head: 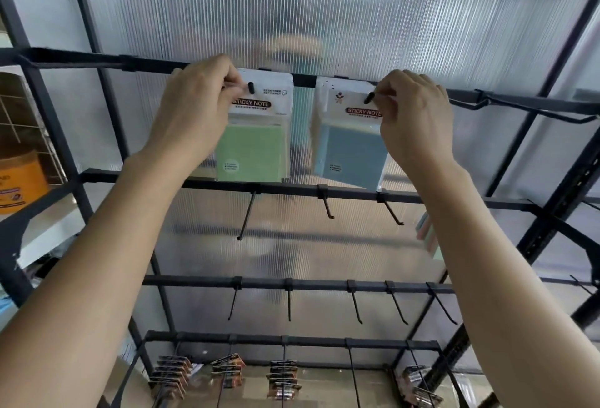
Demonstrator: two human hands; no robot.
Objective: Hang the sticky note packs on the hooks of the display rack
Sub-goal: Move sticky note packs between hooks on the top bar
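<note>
Pinching the top edge of a green sticky note pack, the left hand has its fingers curled at the pack's upper left corner. The pack hangs on a black hook whose tip pokes through its hole, up on the top bar of the rack. The right hand pinches the top right of a blue pack the same way, with a second hook tip showing through the header. The two packs hang side by side, apart, with battery cards on the bottom row.
</note>
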